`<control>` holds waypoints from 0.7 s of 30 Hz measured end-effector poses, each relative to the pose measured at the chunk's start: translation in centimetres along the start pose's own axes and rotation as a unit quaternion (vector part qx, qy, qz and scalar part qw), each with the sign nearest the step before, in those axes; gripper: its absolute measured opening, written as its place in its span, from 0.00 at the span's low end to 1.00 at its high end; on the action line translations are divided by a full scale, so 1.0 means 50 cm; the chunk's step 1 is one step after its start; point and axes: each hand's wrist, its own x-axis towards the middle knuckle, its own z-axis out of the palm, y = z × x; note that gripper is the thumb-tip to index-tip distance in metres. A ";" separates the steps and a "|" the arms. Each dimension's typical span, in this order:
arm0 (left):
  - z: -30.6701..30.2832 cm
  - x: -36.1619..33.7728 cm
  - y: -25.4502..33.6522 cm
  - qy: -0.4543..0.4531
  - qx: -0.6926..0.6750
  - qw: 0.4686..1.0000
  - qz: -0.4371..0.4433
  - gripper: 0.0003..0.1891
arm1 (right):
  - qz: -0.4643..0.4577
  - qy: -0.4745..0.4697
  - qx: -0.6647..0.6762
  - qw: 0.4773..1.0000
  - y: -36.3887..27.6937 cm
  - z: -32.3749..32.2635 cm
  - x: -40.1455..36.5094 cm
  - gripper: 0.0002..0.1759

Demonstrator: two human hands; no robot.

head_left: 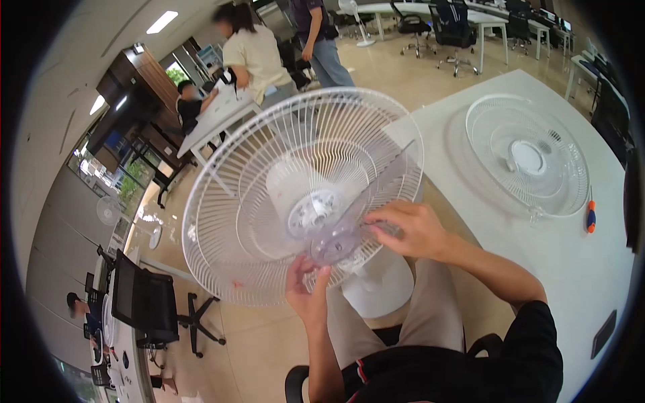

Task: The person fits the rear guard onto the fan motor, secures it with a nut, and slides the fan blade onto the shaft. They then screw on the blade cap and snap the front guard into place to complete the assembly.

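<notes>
A seated person's left hand (309, 285) held the hub (332, 247) of see-through fan blades (386, 183) from below, its grip narrow between thumb and fingers. The right hand (413, 230) touched the blades beside the hub, fingers bent; how far that grip had closed could not be told. The blades were in front of a round white wire guard (209, 188), with a white fan base (378, 289) between the knees. On the table (537, 275) to the right lay another wire guard (527, 156), an orange-and-blue screwdriver (590, 217) just beside it. Farther away, people stood and sat near a white desk (222, 117).
</notes>
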 end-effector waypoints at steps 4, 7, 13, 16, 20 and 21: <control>0.000 0.006 0.026 -0.014 0.070 0.997 0.012 0.30 | -0.011 0.010 -0.028 1.000 0.000 -0.002 -0.007 0.13; 0.000 0.001 0.030 -0.008 0.089 0.995 0.035 0.30 | -0.043 0.013 -0.047 0.998 -0.004 -0.018 -0.005 0.15; 0.016 -0.032 0.029 0.059 0.099 0.983 0.145 0.31 | -0.171 0.102 -0.109 0.974 -0.026 -0.046 0.023 0.26; 0.008 -0.061 0.008 0.095 0.128 0.965 0.209 0.30 | -0.157 0.093 -0.137 0.974 -0.028 -0.052 0.026 0.29; 0.001 -0.095 0.011 0.128 0.120 0.958 0.225 0.26 | -0.086 0.038 -0.199 0.976 -0.039 -0.054 0.011 0.25; 0.001 -0.101 0.013 0.138 0.121 0.954 0.237 0.25 | -0.054 -0.002 -0.209 0.976 -0.038 -0.057 0.008 0.22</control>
